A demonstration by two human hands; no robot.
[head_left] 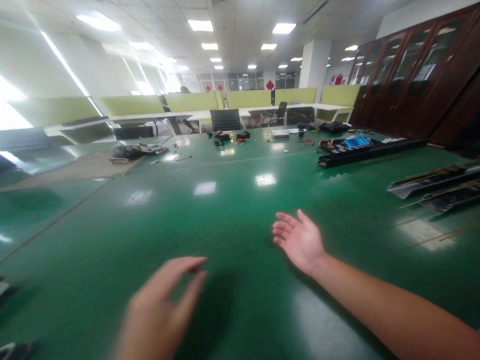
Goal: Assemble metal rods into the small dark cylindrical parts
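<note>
Over the glossy green table [240, 220], my right hand [300, 242] is turned palm up. Its thumb stands away from slightly curled fingers, and nothing lies in the palm, so it is open. Lower and to the left hovers my left hand [163, 302], blurred by motion. A narrow gap shows between its curved fingers and thumb, with no object between them; it is open too. Neither hand is near a loose object.
Dark metal channels [450, 185] with thin brass-coloured rods lie at the right. Behind them is a long black channel [375, 150] with a blue item [357, 141] on it. Cables and electronic parts [138, 150] sit at the far left. An office chair [225, 120] stands beyond the table.
</note>
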